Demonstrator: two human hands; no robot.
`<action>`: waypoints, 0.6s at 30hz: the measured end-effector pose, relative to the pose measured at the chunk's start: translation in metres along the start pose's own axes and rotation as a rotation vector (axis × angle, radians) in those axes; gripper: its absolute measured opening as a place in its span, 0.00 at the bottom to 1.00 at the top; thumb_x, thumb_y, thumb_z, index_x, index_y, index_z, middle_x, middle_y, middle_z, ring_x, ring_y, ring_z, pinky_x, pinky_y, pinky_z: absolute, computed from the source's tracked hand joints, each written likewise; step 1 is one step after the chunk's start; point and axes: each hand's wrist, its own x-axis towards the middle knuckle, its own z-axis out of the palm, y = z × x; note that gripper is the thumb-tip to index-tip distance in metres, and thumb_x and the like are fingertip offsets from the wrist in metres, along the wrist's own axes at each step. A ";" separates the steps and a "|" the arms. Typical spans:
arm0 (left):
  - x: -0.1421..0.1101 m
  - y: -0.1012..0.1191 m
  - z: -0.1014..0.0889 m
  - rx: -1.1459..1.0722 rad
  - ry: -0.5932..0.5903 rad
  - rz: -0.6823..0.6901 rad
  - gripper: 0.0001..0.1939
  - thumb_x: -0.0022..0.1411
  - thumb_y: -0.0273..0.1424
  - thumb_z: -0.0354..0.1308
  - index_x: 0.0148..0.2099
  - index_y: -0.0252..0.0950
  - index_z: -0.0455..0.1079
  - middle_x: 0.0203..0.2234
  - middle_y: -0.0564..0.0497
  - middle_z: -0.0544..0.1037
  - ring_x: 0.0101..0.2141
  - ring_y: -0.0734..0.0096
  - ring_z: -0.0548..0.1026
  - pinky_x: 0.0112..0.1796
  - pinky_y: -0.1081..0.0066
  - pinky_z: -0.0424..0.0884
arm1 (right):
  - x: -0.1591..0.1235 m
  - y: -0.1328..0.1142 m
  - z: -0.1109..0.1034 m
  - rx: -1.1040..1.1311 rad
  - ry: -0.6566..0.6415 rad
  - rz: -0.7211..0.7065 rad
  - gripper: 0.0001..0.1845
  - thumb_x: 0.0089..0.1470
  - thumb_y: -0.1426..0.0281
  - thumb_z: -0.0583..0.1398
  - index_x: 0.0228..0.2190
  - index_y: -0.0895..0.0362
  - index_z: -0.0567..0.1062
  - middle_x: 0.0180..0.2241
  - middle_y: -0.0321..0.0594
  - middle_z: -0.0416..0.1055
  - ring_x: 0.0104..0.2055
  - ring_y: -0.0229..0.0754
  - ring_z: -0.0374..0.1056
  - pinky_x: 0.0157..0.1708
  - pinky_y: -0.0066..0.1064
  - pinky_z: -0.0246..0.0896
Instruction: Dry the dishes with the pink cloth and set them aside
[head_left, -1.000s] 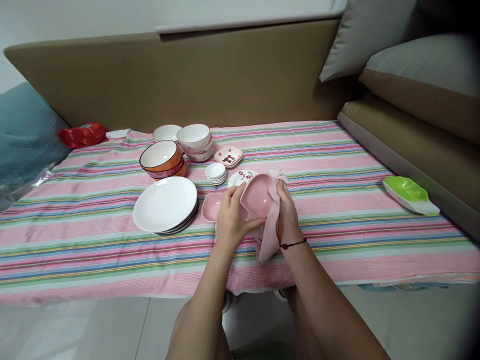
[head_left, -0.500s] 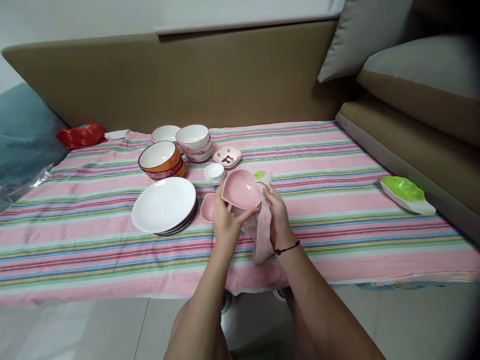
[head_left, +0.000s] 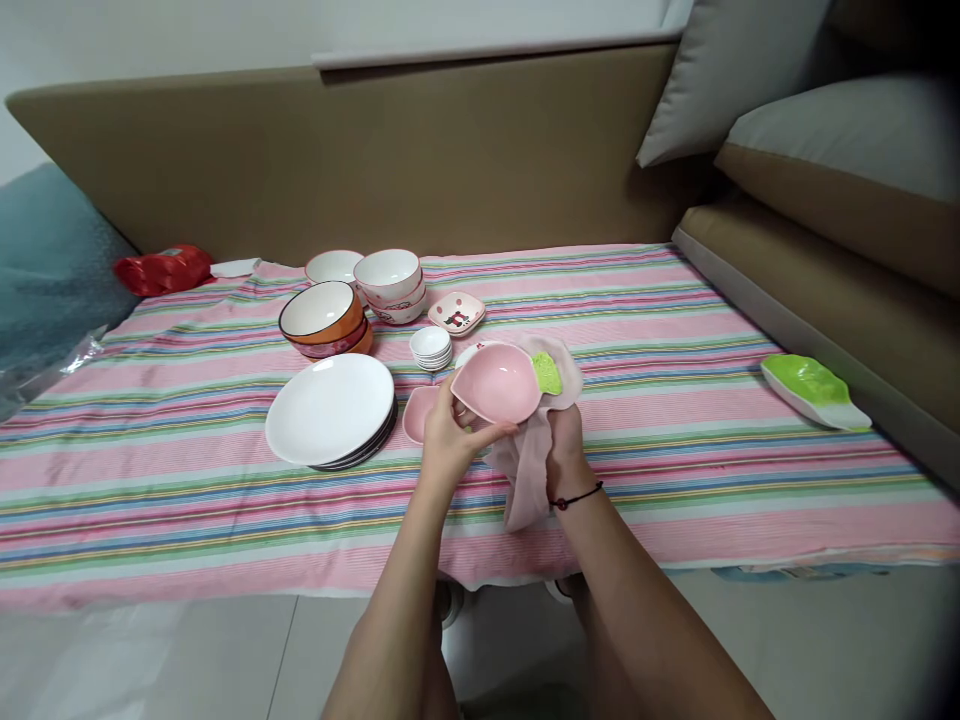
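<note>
My left hand grips a pink strawberry-shaped bowl by its left side, thumb along the near rim. The bowl is tilted toward me, and its green leaf-shaped end points right. Under that end my right hand holds a pale pink cloth; most of its fingers are hidden behind the cloth. A second pink bowl rests on the striped cover just left of my left hand, partly covered by it. Beyond the held bowl, a white dish with a red mark peeks out.
White plates are stacked at left, with orange bowls and white bowls behind. Small white dishes and patterned square dishes stand mid-cover. A green leaf-shaped dish lies far right, near cushions.
The held bowl has shifted slightly right, and its green end now shows uncovered. My right hand has moved lower and beneath it, with the cloth spread behind the leaf end.
</note>
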 end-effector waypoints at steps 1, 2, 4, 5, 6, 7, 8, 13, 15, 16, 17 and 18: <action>-0.001 0.000 -0.001 0.002 -0.021 -0.004 0.46 0.33 0.38 0.74 0.56 0.36 0.61 0.52 0.39 0.70 0.52 0.52 0.71 0.44 0.61 0.75 | 0.000 0.001 0.000 0.003 -0.001 -0.002 0.20 0.48 0.53 0.56 0.38 0.52 0.74 0.31 0.37 0.74 0.33 0.42 0.69 0.38 0.38 0.69; -0.001 0.001 -0.001 0.004 -0.038 -0.007 0.46 0.34 0.38 0.74 0.56 0.36 0.61 0.53 0.39 0.70 0.52 0.52 0.71 0.44 0.61 0.75 | 0.001 0.002 0.000 0.001 0.003 -0.004 0.20 0.47 0.53 0.56 0.38 0.51 0.74 0.31 0.37 0.74 0.33 0.42 0.69 0.38 0.38 0.69; -0.002 0.002 -0.002 0.015 -0.079 -0.011 0.46 0.34 0.38 0.74 0.56 0.35 0.61 0.52 0.39 0.70 0.52 0.52 0.71 0.43 0.62 0.75 | 0.001 0.005 -0.001 -0.012 0.024 0.000 0.21 0.46 0.52 0.56 0.38 0.51 0.74 0.29 0.37 0.74 0.32 0.43 0.69 0.37 0.39 0.69; -0.003 0.003 -0.003 0.025 -0.107 -0.011 0.46 0.34 0.38 0.74 0.56 0.35 0.61 0.52 0.39 0.70 0.51 0.52 0.71 0.43 0.62 0.75 | 0.001 0.007 -0.001 -0.022 0.039 0.000 0.23 0.46 0.50 0.55 0.38 0.51 0.74 0.28 0.37 0.74 0.31 0.43 0.69 0.36 0.40 0.69; -0.003 0.003 -0.004 0.036 -0.136 -0.012 0.45 0.34 0.38 0.74 0.55 0.35 0.61 0.51 0.39 0.71 0.51 0.52 0.71 0.43 0.62 0.75 | 0.001 0.008 -0.002 -0.034 0.055 -0.006 0.24 0.46 0.49 0.55 0.38 0.51 0.73 0.28 0.37 0.74 0.31 0.44 0.69 0.34 0.40 0.69; -0.004 0.003 -0.004 0.045 -0.158 -0.011 0.45 0.34 0.37 0.73 0.55 0.35 0.62 0.51 0.39 0.71 0.51 0.52 0.71 0.43 0.62 0.75 | 0.002 0.009 -0.003 -0.046 0.067 -0.012 0.26 0.45 0.47 0.54 0.38 0.52 0.73 0.27 0.37 0.73 0.30 0.44 0.69 0.33 0.40 0.69; -0.004 0.003 -0.005 0.054 -0.172 -0.007 0.44 0.35 0.37 0.73 0.55 0.35 0.62 0.51 0.40 0.71 0.51 0.52 0.71 0.43 0.62 0.74 | 0.002 0.009 -0.004 -0.053 0.072 -0.018 0.27 0.44 0.46 0.54 0.38 0.52 0.73 0.27 0.37 0.73 0.30 0.44 0.68 0.32 0.40 0.69; -0.004 0.000 -0.006 0.159 -0.127 0.012 0.44 0.34 0.37 0.73 0.55 0.36 0.63 0.48 0.42 0.73 0.47 0.54 0.73 0.43 0.61 0.73 | 0.004 0.009 -0.002 -0.018 0.032 0.081 0.28 0.43 0.46 0.54 0.37 0.52 0.73 0.28 0.39 0.73 0.34 0.46 0.69 0.33 0.40 0.69; -0.005 -0.001 -0.004 0.202 -0.060 0.004 0.44 0.34 0.37 0.73 0.55 0.36 0.63 0.47 0.43 0.73 0.46 0.55 0.73 0.42 0.62 0.73 | 0.005 0.012 0.003 0.003 0.046 0.103 0.26 0.44 0.47 0.54 0.37 0.53 0.73 0.27 0.39 0.73 0.34 0.46 0.69 0.34 0.40 0.69; -0.006 -0.002 -0.002 0.207 -0.017 0.001 0.44 0.34 0.37 0.73 0.55 0.36 0.63 0.48 0.43 0.73 0.47 0.55 0.73 0.42 0.62 0.73 | 0.005 0.013 0.006 0.011 0.060 0.095 0.25 0.45 0.48 0.54 0.37 0.53 0.73 0.27 0.38 0.73 0.34 0.45 0.69 0.34 0.40 0.69; -0.006 -0.001 -0.001 0.200 0.028 -0.003 0.44 0.35 0.37 0.73 0.55 0.37 0.62 0.48 0.43 0.72 0.47 0.55 0.72 0.42 0.62 0.73 | 0.005 0.016 0.009 0.012 0.069 0.079 0.25 0.46 0.49 0.53 0.36 0.53 0.73 0.27 0.38 0.73 0.34 0.45 0.69 0.35 0.39 0.70; -0.006 -0.001 0.000 0.182 0.069 -0.008 0.43 0.36 0.37 0.73 0.55 0.37 0.62 0.49 0.43 0.72 0.48 0.55 0.72 0.42 0.63 0.73 | 0.005 0.018 0.011 0.005 0.074 0.060 0.24 0.46 0.49 0.53 0.36 0.53 0.73 0.26 0.38 0.73 0.34 0.45 0.69 0.35 0.39 0.70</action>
